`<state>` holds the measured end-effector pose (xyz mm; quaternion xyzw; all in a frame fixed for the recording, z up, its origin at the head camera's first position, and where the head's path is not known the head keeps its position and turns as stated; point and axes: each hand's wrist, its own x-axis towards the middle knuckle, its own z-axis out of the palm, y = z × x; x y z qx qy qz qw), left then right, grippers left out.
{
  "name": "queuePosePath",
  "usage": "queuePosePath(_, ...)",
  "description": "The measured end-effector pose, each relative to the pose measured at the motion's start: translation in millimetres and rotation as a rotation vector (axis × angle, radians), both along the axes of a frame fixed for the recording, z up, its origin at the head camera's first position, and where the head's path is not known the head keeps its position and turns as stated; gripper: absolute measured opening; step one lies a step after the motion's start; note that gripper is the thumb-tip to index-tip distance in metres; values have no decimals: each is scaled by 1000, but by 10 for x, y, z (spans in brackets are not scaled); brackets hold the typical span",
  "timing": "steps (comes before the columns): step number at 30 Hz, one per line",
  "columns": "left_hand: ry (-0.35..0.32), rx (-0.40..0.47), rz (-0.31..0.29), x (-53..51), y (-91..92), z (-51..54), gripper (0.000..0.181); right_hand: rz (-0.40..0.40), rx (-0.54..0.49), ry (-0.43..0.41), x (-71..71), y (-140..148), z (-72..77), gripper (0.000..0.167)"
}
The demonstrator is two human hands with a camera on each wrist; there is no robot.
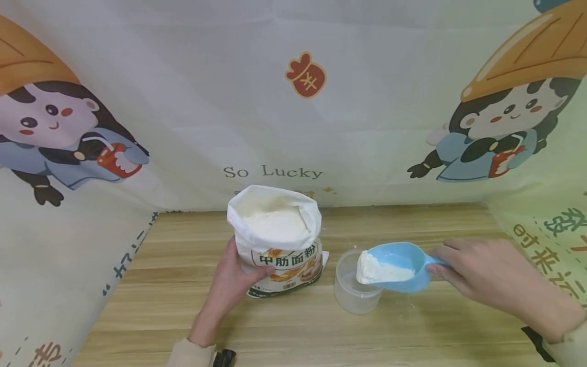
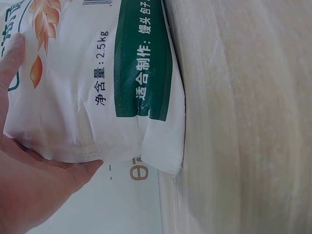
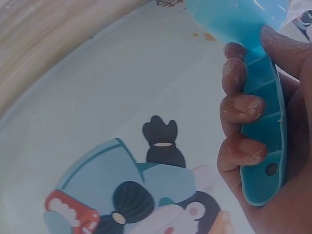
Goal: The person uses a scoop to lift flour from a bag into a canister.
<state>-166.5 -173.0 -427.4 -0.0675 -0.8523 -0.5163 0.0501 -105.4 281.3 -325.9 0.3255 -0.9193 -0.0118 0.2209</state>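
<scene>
An opened white flour bag [image 1: 279,265] stands on the table, its top edge folded outward and white flour [image 1: 277,224] showing inside. My left hand [image 1: 238,275] grips the bag's left side, thumb across the front; the left wrist view shows the fingers behind the bag's edge [image 2: 73,122]. In my right hand [image 1: 477,270] is a light blue scoop [image 1: 408,265], its bowl carrying a heap of flour. The fingers curl round the scoop's handle [image 3: 263,126] in the right wrist view. Beneath the scoop's tip sits a clear round plastic container [image 1: 355,300], partly covered by the scoop.
The wood-grain table [image 1: 151,306] carries the bag and container. A pale printed cloth [image 1: 367,102] with cartoon figures hangs behind the table and along both sides. Small white specks lie on the table near the container.
</scene>
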Motion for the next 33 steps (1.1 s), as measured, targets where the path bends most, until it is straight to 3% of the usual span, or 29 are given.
queuePosePath(5, 7, -3, -3, 0, 2, 3, 111, 5, 34, -14, -32, -51, 87, 61)
queuePosePath(12, 0, -6, 0, -1, 2, -6, 111, -44, 122, -105, -57, -179, 216, 14)
queuePosePath(20, 13, -3, -3, -12, 0, -17, 109, -36, 172, -102, -88, -342, 302, 28)
queuePosePath(33, 32, 11, -19, -23, 7, -19, 107, -22, 202, -100, -141, -488, 356, 31)
